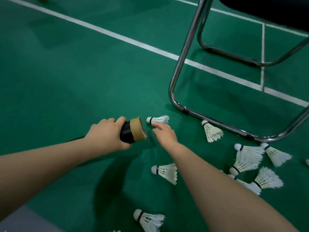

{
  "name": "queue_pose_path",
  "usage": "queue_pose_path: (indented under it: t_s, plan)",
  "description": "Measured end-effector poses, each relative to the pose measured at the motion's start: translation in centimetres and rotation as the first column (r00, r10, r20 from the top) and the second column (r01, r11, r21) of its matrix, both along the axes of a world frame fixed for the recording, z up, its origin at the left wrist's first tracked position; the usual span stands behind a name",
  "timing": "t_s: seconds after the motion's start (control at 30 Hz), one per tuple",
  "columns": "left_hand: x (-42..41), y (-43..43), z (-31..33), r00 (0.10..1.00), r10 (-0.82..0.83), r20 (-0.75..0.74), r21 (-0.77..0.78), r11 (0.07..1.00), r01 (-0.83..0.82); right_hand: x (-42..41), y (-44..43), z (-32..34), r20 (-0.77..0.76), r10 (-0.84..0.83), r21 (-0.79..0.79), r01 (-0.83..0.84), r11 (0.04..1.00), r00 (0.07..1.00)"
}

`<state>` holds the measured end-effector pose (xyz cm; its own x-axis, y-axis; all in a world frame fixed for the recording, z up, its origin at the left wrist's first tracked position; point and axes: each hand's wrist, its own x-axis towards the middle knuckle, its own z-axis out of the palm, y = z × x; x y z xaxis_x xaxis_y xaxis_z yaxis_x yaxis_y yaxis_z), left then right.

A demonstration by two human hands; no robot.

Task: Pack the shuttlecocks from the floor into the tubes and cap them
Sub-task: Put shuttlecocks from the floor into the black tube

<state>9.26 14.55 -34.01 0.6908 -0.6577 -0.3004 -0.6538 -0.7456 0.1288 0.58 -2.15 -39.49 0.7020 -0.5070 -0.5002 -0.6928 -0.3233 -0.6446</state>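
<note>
My left hand grips a black tube with a tan cardboard rim, its open mouth turned to the right. My right hand reaches forward with loose fingers, its fingertips just short of a white shuttlecock lying on its side on the green floor. It holds nothing. Several more white shuttlecocks lie scattered to the right and below, one by the chair leg, one beside my right forearm, one near the bottom edge, and a cluster at the right.
A chrome tubular chair frame stands on the floor just beyond the shuttlecocks, its base bar running along the right. White court lines cross the green floor. A grey patch shows at the bottom left.
</note>
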Motion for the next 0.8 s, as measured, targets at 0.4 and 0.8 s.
queue_pose_path:
  t_s: [0.4, 0.8]
  plan:
    - [0.0, -0.8, 0.0, 1.000, 0.024, 0.006, 0.011, 1.000, -0.024, -3.4, -1.4, 3.8, 0.362, -0.380, 0.179, 0.337, 0.924, 0.851]
    - [-4.3, -5.3, 1.6, 0.997, -0.082, 0.011, -0.057, 0.995, 0.082, -7.8, -0.9, 6.4, 0.447, -0.382, 0.299, 0.267, 0.916, 0.809]
